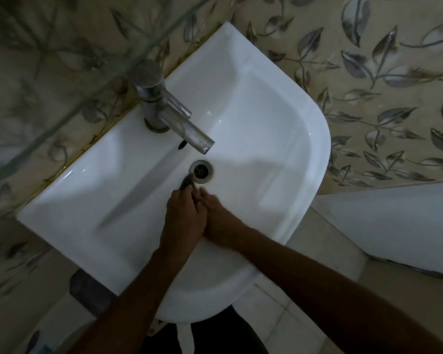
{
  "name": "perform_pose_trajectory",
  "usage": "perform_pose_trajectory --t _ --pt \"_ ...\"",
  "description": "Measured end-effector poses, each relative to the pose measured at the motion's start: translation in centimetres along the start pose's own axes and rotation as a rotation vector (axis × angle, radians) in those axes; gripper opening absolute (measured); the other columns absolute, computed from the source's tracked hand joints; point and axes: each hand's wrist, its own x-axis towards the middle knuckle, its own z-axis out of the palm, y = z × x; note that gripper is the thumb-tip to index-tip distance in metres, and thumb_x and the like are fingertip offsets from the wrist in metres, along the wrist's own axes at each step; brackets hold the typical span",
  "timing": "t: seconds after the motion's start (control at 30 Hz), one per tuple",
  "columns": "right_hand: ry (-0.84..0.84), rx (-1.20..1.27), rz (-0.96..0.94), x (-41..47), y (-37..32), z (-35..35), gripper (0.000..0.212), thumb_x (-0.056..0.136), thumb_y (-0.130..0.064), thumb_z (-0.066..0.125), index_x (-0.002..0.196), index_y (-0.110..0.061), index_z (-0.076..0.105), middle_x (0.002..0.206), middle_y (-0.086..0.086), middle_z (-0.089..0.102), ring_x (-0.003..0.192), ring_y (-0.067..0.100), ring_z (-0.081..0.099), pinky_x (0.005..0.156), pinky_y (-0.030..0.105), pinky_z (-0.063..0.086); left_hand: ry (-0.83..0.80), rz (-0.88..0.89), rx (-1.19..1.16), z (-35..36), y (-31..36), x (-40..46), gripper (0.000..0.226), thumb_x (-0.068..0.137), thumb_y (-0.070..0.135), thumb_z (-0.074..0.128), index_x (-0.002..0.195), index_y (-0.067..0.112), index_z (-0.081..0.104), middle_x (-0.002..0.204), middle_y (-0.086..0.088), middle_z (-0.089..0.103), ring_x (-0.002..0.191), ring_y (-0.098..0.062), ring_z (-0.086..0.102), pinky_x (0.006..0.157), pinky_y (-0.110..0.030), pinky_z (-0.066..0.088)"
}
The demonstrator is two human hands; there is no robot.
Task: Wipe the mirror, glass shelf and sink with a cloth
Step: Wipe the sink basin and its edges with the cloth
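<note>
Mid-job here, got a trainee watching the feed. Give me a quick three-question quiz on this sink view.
1. True or false: water is running from the tap.
2. Where are both hands? A) on the glass shelf B) inside the sink, just below the drain C) on the tap
3. What dark thing sticks out from the left hand towards the drain?

Key
1. False: no stream shows at the spout.
2. B: the left hand and right hand are pressed together in the basin.
3. A bit of the cloth, most of it hidden.
</note>
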Motion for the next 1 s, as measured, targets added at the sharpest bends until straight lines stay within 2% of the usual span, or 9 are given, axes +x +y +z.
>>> perform_pose_trajectory --t 0.13,0.23,0.3,0.43,0.63,0.73,0.83,0.9,1.0 --pt "-0.016 -0.158 -0.2 0.4 2.2 -1.8 0.062 0.095 -0.005 0.05 0.154 -0.009 0.031 0.163 0.015 0.019 0.149 0.041 0.019 0.117 0.051 0.021 0.008 0.015 -0.009 -0.9 -0.5 -0.5 0.043 0.094 0.015 0.053 0.135 0.005 0.051 0.125 -0.018 0.052 0.12 -0.032 0.051 0.101 -0.043 0.046" --pt "0.089 -0.217 0.009 0.0 7.5 -4.9 0.075 0.087 -0.001 0.038 0.158 -0.02 0.021 0.166 0.006 0.012 0.152 0.036 0.011 0.121 0.051 0.018 -0.012 0.033 -0.029 -1.0 -1.0 -1.0 0.044 0.094 0.015 0.055 0.137 0.006 0.05 0.116 -0.014 0.053 0.109 -0.028 0.054 0.091 -0.04 0.051" --pt "0.103 -0.203 0.159 -0.2 8.3 -5.3 0.081 0.088 -0.001 0.047 0.159 -0.02 0.013 0.167 0.005 0.003 0.153 0.035 0.001 0.122 0.052 0.014 -0.037 0.01 -0.037 -1.0 -1.2 -1.4 0.047 0.095 0.017 0.054 0.14 0.007 0.046 0.121 -0.014 0.052 0.113 -0.026 0.052 0.092 -0.037 0.05" --pt "0.055 -0.044 0.085 0.1 2.2 -2.5 0.075 0.09 -0.007 0.055 0.157 -0.013 0.023 0.164 0.017 0.013 0.147 0.046 0.018 0.115 0.056 0.028 -0.103 0.003 0.057 -1.4 -1.4 -2.0 0.055 0.095 0.022 0.053 0.146 0.009 0.038 0.131 -0.016 0.047 0.123 -0.029 0.044 0.099 -0.039 0.042" --pt "-0.181 0.145 -0.045 -2.4 -7.5 -1.2 0.048 0.098 -0.011 0.059 0.142 0.001 0.046 0.145 0.021 0.047 0.128 0.033 0.048 0.099 0.023 0.034 -0.053 0.065 0.083 -4.6 -2.4 -4.9 0.047 0.097 0.02 0.047 0.144 0.018 0.043 0.148 -0.012 0.039 0.142 -0.026 0.032 0.116 -0.044 0.03" --pt "-0.133 0.308 0.009 -1.7 -6.1 -1.2 0.061 0.091 0.001 0.06 0.148 -0.005 0.041 0.152 0.02 0.037 0.128 0.041 0.045 0.102 0.045 0.044 -0.025 0.178 0.047 -6.5 -4.2 -6.8 0.038 0.095 0.017 0.051 0.133 0.015 0.055 0.122 -0.008 0.055 0.118 -0.025 0.053 0.097 -0.04 0.05" --pt "-0.105 0.279 0.115 -1.5 -6.7 -1.1 0.072 0.097 -0.005 0.052 0.158 -0.018 0.017 0.166 0.008 0.008 0.15 0.037 0.015 0.117 0.056 0.026 0.03 0.218 0.135 -7.5 -5.6 -8.2 0.033 0.091 0.014 0.059 0.124 0.008 0.061 0.105 -0.008 0.057 0.1 -0.025 0.055 0.084 -0.039 0.052" --pt "-0.094 0.424 0.133 -1.5 -9.4 -1.0 0.064 0.098 -0.005 0.051 0.156 -0.012 0.025 0.163 0.01 0.022 0.148 0.034 0.024 0.118 0.047 0.029 0.073 0.217 0.213 -8.0 -6.0 -8.8 0.031 0.092 0.018 0.054 0.12 0.006 0.063 0.107 -0.011 0.06 0.101 -0.028 0.057 0.086 -0.041 0.051" --pt "-0.056 0.643 0.182 -1.3 -13.5 -1.4 0.047 0.098 -0.008 0.054 0.144 -0.005 0.044 0.143 0.017 0.052 0.128 0.032 0.052 0.103 0.034 0.04 0.179 0.263 0.262 -8.8 -6.4 -8.9 0.036 0.096 0.022 0.04 0.115 0.003 0.065 0.115 -0.016 0.061 0.11 -0.031 0.059 0.095 -0.043 0.052"
